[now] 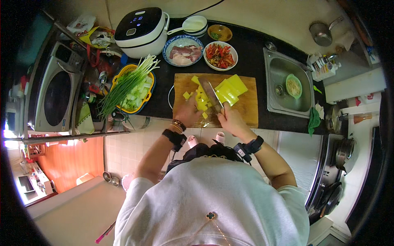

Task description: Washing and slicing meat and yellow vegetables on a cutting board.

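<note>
A wooden cutting board (246, 107) lies on the dark counter. On it are yellow vegetable slices (230, 89) at the back and small yellow cubes (200, 100) in the middle. My right hand (230, 119) grips the handle of a kitchen knife (211, 94), whose blade lies across the yellow pieces. My left hand (186, 112) rests on the board to the left of the blade, fingers curled against the cubes.
Behind the board stand a plate of raw meat (183, 51), a bowl of chopped red peppers (220, 55) and a rice cooker (141, 30). A yellow basket with green onions (129, 86) is at the left, a sink (287, 86) with a green bowl at the right.
</note>
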`<state>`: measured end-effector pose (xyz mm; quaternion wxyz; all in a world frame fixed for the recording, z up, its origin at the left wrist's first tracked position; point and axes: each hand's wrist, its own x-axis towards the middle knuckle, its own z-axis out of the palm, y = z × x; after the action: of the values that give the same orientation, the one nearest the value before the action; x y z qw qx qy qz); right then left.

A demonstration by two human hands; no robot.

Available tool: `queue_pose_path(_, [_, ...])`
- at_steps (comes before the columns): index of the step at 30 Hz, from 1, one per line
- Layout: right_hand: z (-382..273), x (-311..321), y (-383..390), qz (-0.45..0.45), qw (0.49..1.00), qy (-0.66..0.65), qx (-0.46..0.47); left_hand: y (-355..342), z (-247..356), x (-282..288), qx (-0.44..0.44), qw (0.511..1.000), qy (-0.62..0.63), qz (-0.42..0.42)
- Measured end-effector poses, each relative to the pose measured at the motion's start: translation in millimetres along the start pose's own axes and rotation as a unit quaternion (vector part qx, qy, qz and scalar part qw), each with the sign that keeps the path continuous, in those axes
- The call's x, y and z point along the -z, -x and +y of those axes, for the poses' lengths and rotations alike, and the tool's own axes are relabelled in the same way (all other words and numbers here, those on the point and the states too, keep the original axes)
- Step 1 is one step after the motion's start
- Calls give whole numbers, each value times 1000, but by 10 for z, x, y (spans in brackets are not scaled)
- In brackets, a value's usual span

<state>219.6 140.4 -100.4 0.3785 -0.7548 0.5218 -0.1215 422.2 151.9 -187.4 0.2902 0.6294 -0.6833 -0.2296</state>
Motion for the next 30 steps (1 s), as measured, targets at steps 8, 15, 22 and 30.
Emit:
queue_pose_path(8, [279, 106, 186, -103, 980, 125, 115, -986, -300, 526, -139, 957, -220, -126])
queue_pose_path(15, [196, 17, 276, -144, 971, 142, 131, -1408, -48, 304, -168, 901, -282, -284])
queue_pose_path(22, [301, 205, 311, -75, 997, 10, -22, -1414, -18, 201, -152, 904, -269, -297])
queue_pose_path(30, [227, 204, 275, -174, 978, 94, 66, -1429, -11, 119, -224, 874, -351, -249])
